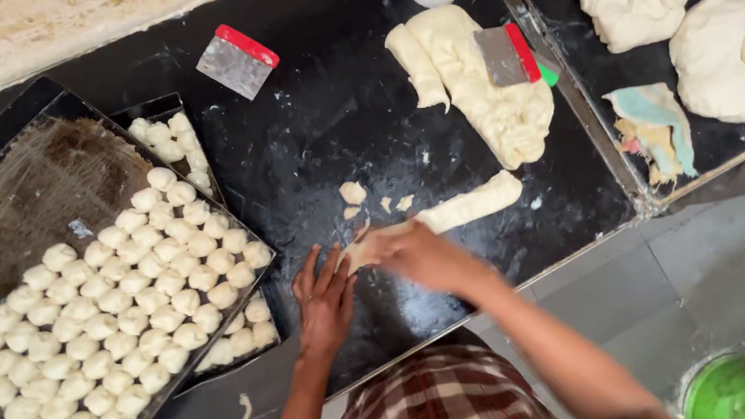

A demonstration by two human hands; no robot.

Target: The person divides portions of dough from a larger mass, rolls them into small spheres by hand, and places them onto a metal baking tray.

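The dough strip [458, 211] lies on the counter [324, 121] at frame centre, long axis running up-right from my right hand [421, 256]. My right fingers pinch its near end. My left hand [325, 302] rests flat, fingers spread, just left, holding nothing.

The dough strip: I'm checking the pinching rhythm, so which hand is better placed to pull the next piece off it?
Probably the right hand: it already lies on the near end of the dough strip. The left hand rests flat on the black table beside it, nearer the tray of dough balls.
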